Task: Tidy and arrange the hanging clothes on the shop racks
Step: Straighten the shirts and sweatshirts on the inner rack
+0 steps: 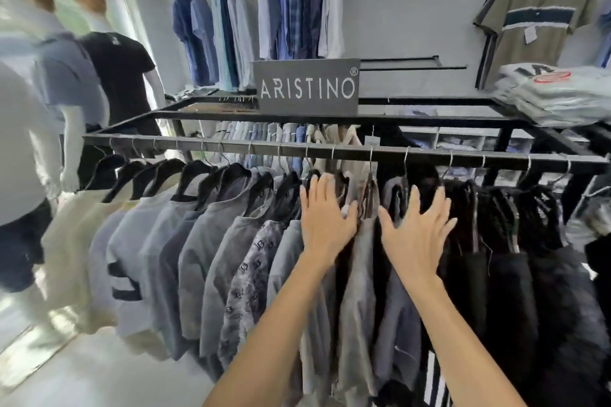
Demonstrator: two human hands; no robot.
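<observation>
Left hand (325,220) is laid flat, fingers spread, on grey hanging shirts (211,241). Right hand (417,230) is pressed likewise, nothing gripped, against black hanging garments (515,274).

The black metal rack (350,153) carries hangered shirts (211,241) along its front rail, with an ARISTINO sign (307,87) and bagged folded garments (558,92) on top.

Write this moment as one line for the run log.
phase: tidying | left hand: open, fingers spread on grey shirts | right hand: open, on black shirts | rail: hangers hooked
</observation>
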